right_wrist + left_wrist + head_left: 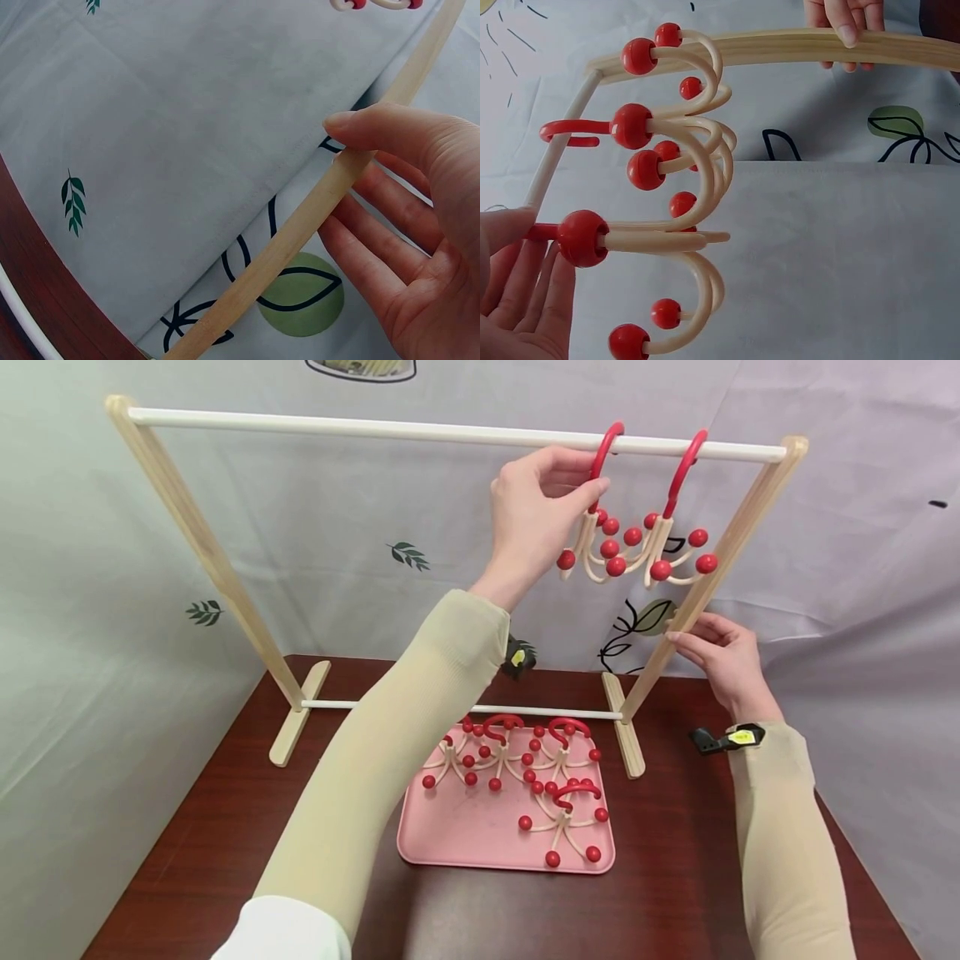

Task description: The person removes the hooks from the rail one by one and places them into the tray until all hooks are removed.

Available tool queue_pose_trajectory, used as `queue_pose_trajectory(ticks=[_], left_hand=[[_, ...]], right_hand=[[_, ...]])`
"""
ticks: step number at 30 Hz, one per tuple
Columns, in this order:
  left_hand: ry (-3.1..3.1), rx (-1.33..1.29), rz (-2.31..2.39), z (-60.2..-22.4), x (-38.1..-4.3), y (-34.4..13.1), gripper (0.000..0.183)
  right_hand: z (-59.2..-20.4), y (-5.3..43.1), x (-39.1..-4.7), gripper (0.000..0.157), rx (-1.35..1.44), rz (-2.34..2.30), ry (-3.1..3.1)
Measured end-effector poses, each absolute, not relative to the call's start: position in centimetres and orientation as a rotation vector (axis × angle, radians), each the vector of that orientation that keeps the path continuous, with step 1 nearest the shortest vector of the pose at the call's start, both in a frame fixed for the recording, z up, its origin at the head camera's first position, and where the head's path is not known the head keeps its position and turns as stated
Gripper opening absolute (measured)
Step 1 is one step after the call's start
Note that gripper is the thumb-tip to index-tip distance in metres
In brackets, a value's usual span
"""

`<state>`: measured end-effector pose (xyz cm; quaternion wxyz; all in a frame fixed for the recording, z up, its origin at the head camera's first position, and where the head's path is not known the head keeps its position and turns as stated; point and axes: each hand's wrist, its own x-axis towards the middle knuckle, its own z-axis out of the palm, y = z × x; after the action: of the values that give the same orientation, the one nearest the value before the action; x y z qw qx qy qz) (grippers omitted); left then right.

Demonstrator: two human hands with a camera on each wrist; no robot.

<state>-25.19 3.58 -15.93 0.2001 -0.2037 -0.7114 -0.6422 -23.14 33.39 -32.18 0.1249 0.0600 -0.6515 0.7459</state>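
Up at the white rod (337, 427), the left hand (536, 510) pinches the red hook (604, 456) of a hanger with curved, cream-coloured prongs tipped with red balls. That hook curls over the rod. A second hanger of the same kind (684, 477) hangs just right of it, and their prongs overlap in the head view. Lower down, the right hand (723, 660) holds the right wooden post (742, 527) of the rack, thumb in front and fingers behind. In the right wrist view its thumb (360, 127) lies across the post.
On the dark red-brown table (675, 877), a pink tray (465, 835) in front of the rack carries several more red-hooked hangers. The left post (202, 543) stands on a wooden foot (300, 714). A lower white bar (555, 713) joins the posts. Patterned cloth (360, 610) hangs behind.
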Motion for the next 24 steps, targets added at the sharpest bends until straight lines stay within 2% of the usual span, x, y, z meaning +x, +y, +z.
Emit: queue_pose_trajectory(ticks=[12, 24], left_hand=[[-1.822, -0.548, -1.836, -15.5, -24.6, 2.5, 0.022], [-1.678, -0.584, -1.899, -14.5, -21.7, -0.8, 0.017]], right_hand=[[-32.3, 33.3, -23.2, 0.033, 0.17, 2.176, -1.904], [-32.0, 33.2, -23.2, 0.032, 0.186, 2.196, -1.878]])
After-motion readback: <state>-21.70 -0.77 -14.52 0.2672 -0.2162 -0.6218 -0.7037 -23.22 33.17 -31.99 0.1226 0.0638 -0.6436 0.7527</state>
